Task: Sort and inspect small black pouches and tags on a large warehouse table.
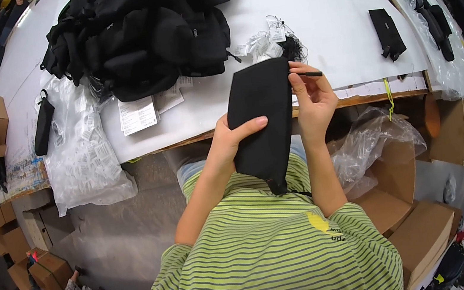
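Observation:
A flat black fabric pouch [261, 110] is held up in front of my chest, over the table's near edge. My left hand [226, 141] grips its left side, with the thumb lying across the front and the other fingers hidden behind. At the pouch's upper right edge, my right hand [315, 99] is closed in a pinch on a short black tab [310, 74], whose end sticks out to the right past the fingers. Whether the tab is a zip pull or a strap I cannot tell. The pouch narrows to a dark end at the bottom, near my striped shirt.
A heap of black bags [150, 37] covers the table's [319, 6] back left. Clear plastic bags of white labels [85, 149] hang over the front edge. Corded tags [271, 43] lie behind the pouch. Another black pouch [387, 33] lies right. An open carton [390, 181] stands below.

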